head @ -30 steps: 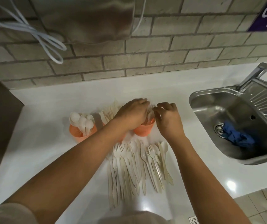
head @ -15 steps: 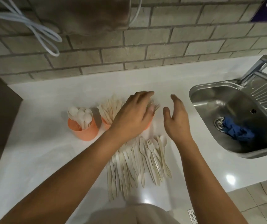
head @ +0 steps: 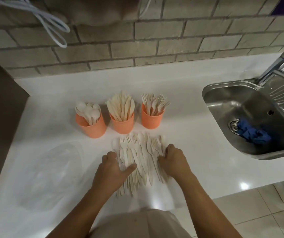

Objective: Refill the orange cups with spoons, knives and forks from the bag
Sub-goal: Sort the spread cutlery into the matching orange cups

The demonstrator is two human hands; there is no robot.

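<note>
Left hand and right hand, fingers curled, clasp loose pale wooden cutlery heap; pieces could slip off white counter.

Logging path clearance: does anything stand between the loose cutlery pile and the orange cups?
Nothing visible: the cutlery pile lies directly in front of the orange cups, tips near their bases. The left hand and right hand hold its sides.

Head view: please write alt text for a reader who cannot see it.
The left hand and right hand grip the sides of a cutlery pile on a white counter. Behind it stand three orange cups: spoon cup, knife cup, fork cup. A steel sink is at right.
</note>
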